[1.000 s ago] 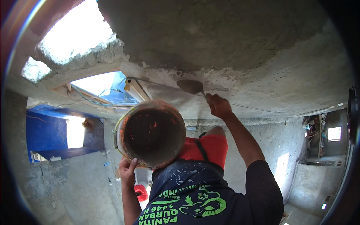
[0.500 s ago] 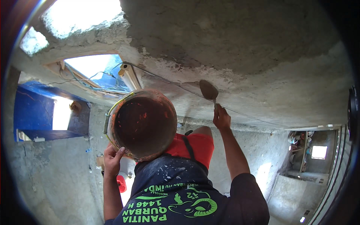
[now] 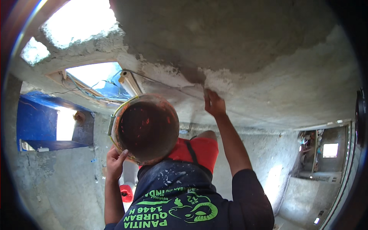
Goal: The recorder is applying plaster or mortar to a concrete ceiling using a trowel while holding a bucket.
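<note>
My left hand (image 3: 115,163) grips the rim of a dirty plastic bucket (image 3: 145,128) with a yellow-covered handle, held against my body; its inside is dark with orange flecks. My right hand (image 3: 214,103) is raised beyond the bucket, wrapped round a trowel's handle. The blade (image 3: 196,76) is blurred, up against the edge of a dark, wet-looking plaster patch (image 3: 237,34) where it meets paler, rough concrete (image 3: 264,96).
A framed opening (image 3: 92,74) with cables and a pale tube (image 3: 130,82) lies at left, below bright ragged holes (image 3: 76,23). A blue recess (image 3: 36,122) opens onto light. Grey walls (image 3: 65,180) surround me; cluttered shelves (image 3: 316,145) stand far right. A red object (image 3: 126,193) lies below.
My right hand and trowel have moved up toward the dark patch; the blade, earlier clearly outlined, is now blurred against the surface. The bucket stays in my left hand.
</note>
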Motion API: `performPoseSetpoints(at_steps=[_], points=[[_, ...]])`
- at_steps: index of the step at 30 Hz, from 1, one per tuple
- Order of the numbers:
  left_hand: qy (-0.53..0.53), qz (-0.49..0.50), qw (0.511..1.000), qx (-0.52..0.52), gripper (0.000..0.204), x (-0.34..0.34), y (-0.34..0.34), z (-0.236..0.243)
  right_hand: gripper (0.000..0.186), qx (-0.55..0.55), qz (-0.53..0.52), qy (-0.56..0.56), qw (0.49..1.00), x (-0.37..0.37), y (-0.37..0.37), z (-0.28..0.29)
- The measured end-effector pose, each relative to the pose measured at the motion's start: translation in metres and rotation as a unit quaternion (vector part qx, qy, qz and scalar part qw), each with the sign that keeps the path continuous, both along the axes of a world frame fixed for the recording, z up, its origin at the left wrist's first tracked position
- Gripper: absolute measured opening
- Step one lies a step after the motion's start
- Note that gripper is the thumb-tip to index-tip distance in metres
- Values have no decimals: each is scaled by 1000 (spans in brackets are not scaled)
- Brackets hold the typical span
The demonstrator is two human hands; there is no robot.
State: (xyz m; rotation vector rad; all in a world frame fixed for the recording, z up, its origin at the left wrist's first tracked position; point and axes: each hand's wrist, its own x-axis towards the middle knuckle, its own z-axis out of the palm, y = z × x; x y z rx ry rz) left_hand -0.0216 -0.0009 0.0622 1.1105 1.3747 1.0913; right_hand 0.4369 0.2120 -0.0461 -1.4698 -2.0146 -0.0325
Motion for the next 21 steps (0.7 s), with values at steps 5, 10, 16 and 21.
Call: performPoseSetpoints(at_steps=[5,10,16,21], points=[[-48,68,996,-43,20,3,-24,-1,38,-228,-85,-65,968,19,-79,-37],[31,64,997,-4,14,3,-14,-20,35,-208,-101,43,972,26,-159,-46],[81,51,995,18,14,6,9,-1,40,-181,-147,179,956,-21,-218,-30],[17,15,1000,-17,10,14,39,-3,34,-249,-74,464,847,-40,-223,3]])
